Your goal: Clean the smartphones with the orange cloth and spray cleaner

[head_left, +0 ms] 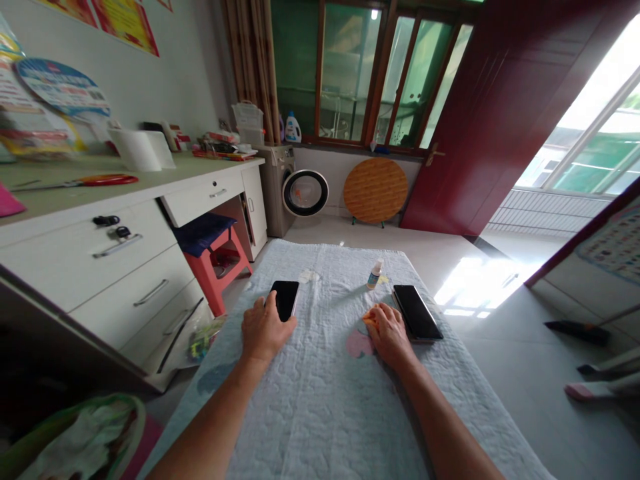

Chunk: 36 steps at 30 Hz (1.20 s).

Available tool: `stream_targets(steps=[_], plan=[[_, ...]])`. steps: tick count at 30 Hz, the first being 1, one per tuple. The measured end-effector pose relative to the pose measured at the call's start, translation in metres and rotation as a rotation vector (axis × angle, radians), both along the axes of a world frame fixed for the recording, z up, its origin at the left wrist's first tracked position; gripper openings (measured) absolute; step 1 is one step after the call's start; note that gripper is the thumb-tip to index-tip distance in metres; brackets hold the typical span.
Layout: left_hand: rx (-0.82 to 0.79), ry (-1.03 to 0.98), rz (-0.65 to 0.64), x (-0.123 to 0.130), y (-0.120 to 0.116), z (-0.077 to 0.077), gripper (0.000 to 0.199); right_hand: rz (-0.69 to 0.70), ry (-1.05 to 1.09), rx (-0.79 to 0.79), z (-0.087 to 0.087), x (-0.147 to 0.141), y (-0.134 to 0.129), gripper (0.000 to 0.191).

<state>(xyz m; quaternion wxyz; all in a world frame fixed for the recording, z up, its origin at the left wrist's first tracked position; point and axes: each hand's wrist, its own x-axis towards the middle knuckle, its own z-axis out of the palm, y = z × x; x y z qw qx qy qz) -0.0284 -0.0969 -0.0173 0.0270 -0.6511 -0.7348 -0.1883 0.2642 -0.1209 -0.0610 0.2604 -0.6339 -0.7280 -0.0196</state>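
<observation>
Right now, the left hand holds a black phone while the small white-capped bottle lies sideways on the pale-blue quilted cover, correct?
No, the head view shows the white-capped bottle standing upright on that quilted cover; the left hand does hold the black phone.

Quilted cover (320,393): matt, puckered cloth. On it: phone (287,299) & 2nd phone (417,312) w/ smooth, glossy screens; plastic btl (374,275); orange cloth (369,321), matt. Past cover: smooth wood-grain board (376,190). L of cover: plastic stool (204,275). R of cover: shiny floor (493,363).
</observation>
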Motion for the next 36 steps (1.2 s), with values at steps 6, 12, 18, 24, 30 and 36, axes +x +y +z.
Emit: stream_targets(steps=[6, 12, 18, 24, 30, 36], plan=[[0.107, -0.002, -0.016, -0.006, 0.005, 0.003, 0.058, -0.025, -0.032, 0.032, -0.003, -0.001, -0.001, 0.023], [0.006, 0.069, 0.012, 0.000, -0.003, 0.003, 0.077, -0.038, -0.033, 0.019, -0.003, -0.002, -0.001, 0.024], [-0.015, 0.102, 0.000, 0.003, -0.004, -0.002, 0.073, -0.022, -0.020, 0.007, -0.002, -0.002, -0.001, 0.024], [0.006, 0.076, 0.018, 0.002, -0.001, -0.003, 0.068, 0.012, 0.008, -0.010, -0.001, 0.000, -0.001, 0.019], [0.007, 0.054, 0.066, 0.003, 0.000, -0.003, 0.071, 0.005, 0.030, -0.020, -0.001, 0.001, -0.001, 0.019], [0.143, -0.027, 0.025, 0.000, -0.001, 0.004, 0.068, 0.000, 0.046, -0.008, 0.001, 0.000, -0.001, 0.017]])
